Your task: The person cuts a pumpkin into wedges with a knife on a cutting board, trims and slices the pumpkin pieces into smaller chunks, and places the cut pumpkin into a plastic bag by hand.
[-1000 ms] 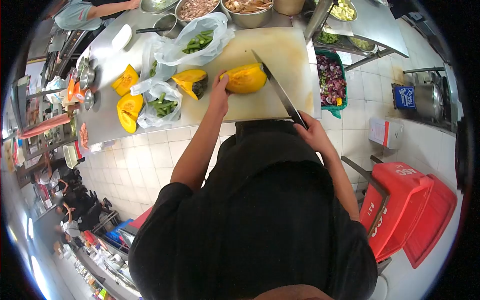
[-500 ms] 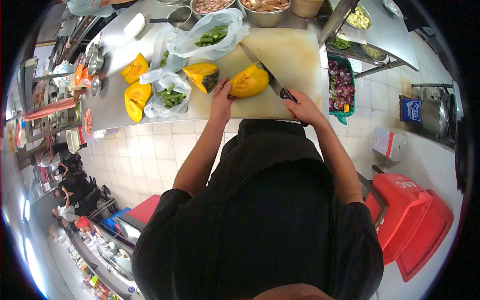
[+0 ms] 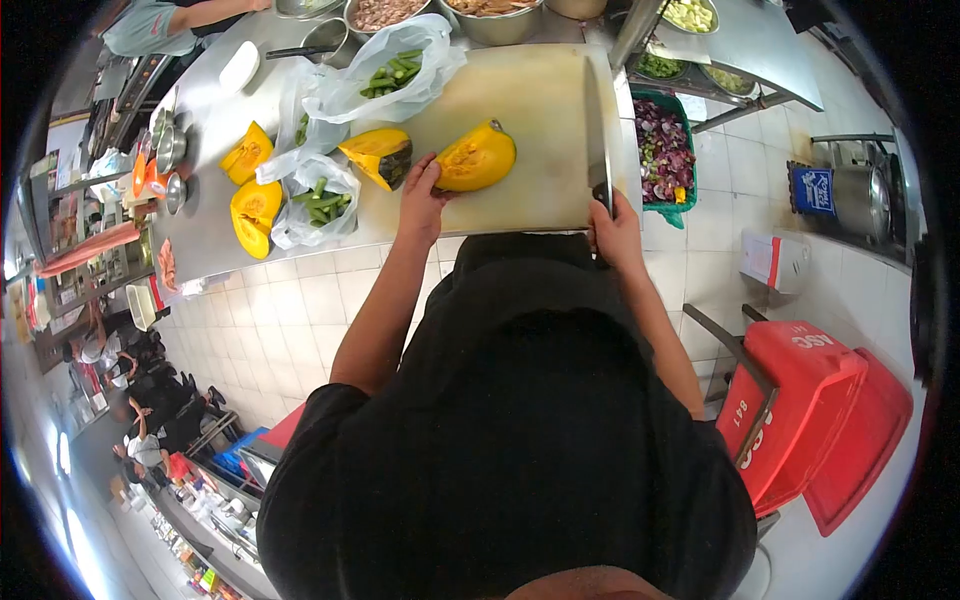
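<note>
At 5 o'clock on the board point(image 3: 545, 90), the right hand point(image 3: 617, 230) has its fingers clamped round the handle of the knife point(image 3: 597, 140). The blade points to 12 along the board's 3 o'clock side, well apart from any food there. At 8 o'clock, the left hand point(image 3: 422, 200) has its fingers and thumb clamped on the left end of a pumpkin piece point(image 3: 480, 158) near the board's middle. A second piece point(image 3: 378, 157) is at 9 o'clock, with green veg point(image 3: 322, 207) in bags point(image 3: 425, 95) around it at 8 to 10. Farther out at 9 are two more pieces point(image 3: 247, 153). So the pumpkin looks split into four big parts, with none cut small. A basket point(image 3: 670, 208) is at 3, and bowls point(image 3: 505, 32) at 12.
</note>
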{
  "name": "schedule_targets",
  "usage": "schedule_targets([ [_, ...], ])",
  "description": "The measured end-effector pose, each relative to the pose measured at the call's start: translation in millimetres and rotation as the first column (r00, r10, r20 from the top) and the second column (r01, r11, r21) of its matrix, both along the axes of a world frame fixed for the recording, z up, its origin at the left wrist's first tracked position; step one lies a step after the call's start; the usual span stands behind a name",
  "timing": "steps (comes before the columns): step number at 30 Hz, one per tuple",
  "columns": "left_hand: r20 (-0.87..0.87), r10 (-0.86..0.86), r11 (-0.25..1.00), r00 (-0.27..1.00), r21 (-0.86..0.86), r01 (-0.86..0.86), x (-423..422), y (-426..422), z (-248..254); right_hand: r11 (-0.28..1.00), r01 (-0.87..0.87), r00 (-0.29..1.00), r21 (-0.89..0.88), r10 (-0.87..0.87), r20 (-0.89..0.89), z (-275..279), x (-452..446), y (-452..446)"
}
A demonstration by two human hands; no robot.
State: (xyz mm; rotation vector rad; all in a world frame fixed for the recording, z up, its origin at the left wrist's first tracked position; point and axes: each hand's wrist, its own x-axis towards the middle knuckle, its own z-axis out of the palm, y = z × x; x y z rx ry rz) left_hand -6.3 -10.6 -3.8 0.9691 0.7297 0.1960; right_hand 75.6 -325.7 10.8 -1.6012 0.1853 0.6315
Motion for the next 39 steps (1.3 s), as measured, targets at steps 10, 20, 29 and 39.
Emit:
schedule_targets([
  [10, 0.008, -0.077, 0.996, 0.997, -0.044, 0.078, 14.9, 5.4, -0.7, 0.958, 0.056, 0.971, -0.281, 0.013, 0.238, 3.5, -38.5, -62.2],
  [20, -0.019, -0.122, 0.992, 0.992, -0.032, 0.122, 24.5, 1.1, 3.3, 0.988, -0.15, 0.989, 0.03, 0.15, 0.009, 31.1, 19.5, 2.4],
  [29, -0.016, -0.067, 0.997, 0.998, -0.036, 0.067, 16.9, -9.7, 2.5, 0.991, 0.128, 0.987, -0.036, -0.131, -0.094, 51.8, -15.2, -30.6],
  [39, -0.087, -0.059, 0.998, 0.994, -0.023, 0.057, 27.9, -18.8, 16.9, 0.962, -0.186, 0.955, -0.198, 0.225, 0.192, 44.5, -35.2, -53.1],
])
